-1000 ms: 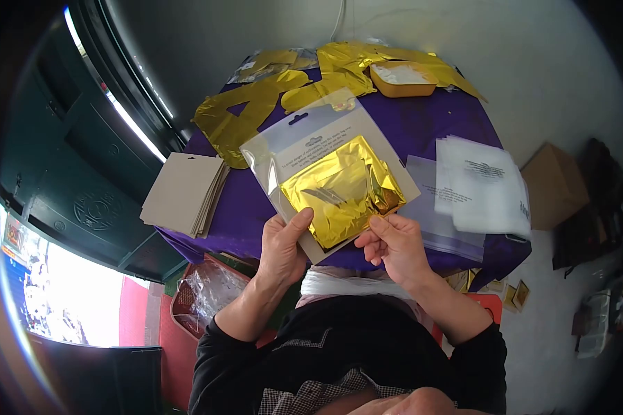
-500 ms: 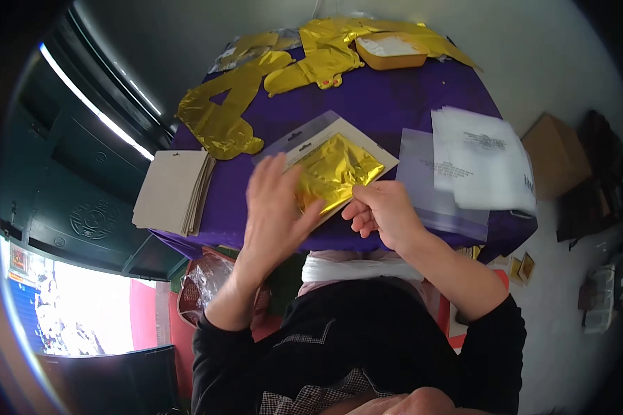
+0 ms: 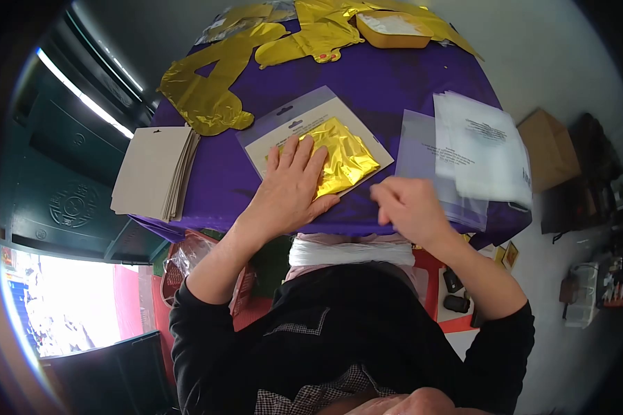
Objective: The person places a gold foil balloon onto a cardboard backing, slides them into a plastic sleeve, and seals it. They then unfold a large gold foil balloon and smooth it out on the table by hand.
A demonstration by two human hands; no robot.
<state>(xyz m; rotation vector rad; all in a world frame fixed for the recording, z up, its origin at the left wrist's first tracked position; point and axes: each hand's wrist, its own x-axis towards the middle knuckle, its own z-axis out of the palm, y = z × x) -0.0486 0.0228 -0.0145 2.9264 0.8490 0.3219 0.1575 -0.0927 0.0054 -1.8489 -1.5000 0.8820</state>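
A flat clear plastic pouch (image 3: 270,122) with a beige rectangular card (image 3: 331,111) and folded shiny gold foil (image 3: 349,159) lies on the purple cloth-covered table (image 3: 387,79), partly under the left hand (image 3: 287,181), which is spread palm down over the foil's left side. The right hand (image 3: 410,207) is loosely curled just beyond the pouch's lower right edge; I cannot tell whether it pinches anything

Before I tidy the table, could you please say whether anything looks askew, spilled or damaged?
Slightly: on the purple-covered table, the printed plastic bags at right lie in an uneven pile, unlike the neater cardboard stack at left. No spill or damage stands out.
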